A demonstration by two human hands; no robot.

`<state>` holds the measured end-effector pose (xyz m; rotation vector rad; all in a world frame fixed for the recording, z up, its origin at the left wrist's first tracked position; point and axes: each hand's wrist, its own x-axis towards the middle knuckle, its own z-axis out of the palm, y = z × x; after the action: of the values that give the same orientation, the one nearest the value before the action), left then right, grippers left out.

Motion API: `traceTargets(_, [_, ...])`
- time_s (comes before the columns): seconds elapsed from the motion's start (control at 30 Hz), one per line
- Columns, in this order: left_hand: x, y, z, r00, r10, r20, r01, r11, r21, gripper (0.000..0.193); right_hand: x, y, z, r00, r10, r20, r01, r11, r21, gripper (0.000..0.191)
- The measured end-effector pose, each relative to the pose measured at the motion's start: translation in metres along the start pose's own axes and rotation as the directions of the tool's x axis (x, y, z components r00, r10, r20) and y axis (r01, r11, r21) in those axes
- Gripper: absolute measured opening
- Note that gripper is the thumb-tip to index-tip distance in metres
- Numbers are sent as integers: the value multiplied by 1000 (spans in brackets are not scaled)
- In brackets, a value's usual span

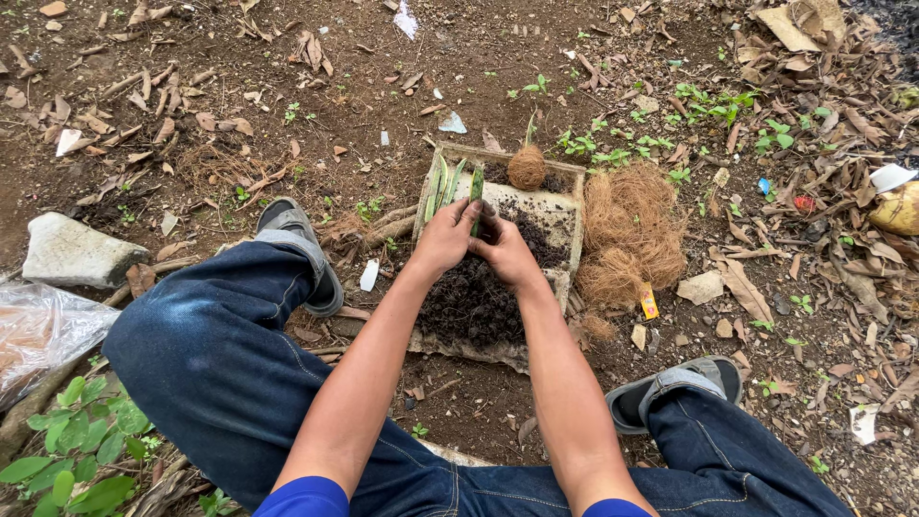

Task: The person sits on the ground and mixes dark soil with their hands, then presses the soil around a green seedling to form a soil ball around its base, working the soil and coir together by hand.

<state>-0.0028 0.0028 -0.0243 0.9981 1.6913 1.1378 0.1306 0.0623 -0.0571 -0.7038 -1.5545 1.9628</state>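
Observation:
My left hand (446, 234) and my right hand (504, 251) meet over a flat board (555, 203) heaped with dark soil (471, 304). Both hands close around the base of a narrow green leaf cutting (476, 188) that stands upright between them. More green leaf cuttings (440, 184) lie on the board's far left corner. A round ball of brown fibre with a thin green shoot (526, 167) rests at the board's far edge. A loose pile of brown coconut fibre (629, 233) lies on the ground right of the board.
I squat in blue jeans, grey sandals (299, 251) (675, 386) on either side of the board. A pale stone (77, 251) and a clear plastic bag (33, 330) lie at left. Dry leaves, twigs and small weeds cover the bare earth.

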Motion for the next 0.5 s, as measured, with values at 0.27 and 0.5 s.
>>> traceTargets(0.27, [0,-2,1,996,89,19,-86,991,-98,34,4,5,6,997,-45,-70,38,995,-95,31])
traceTargets(0.5, [1,-4,0,994,109,11,-107,992,-73,39,4,4,11,984,-85,-157,66,990,-126,27])
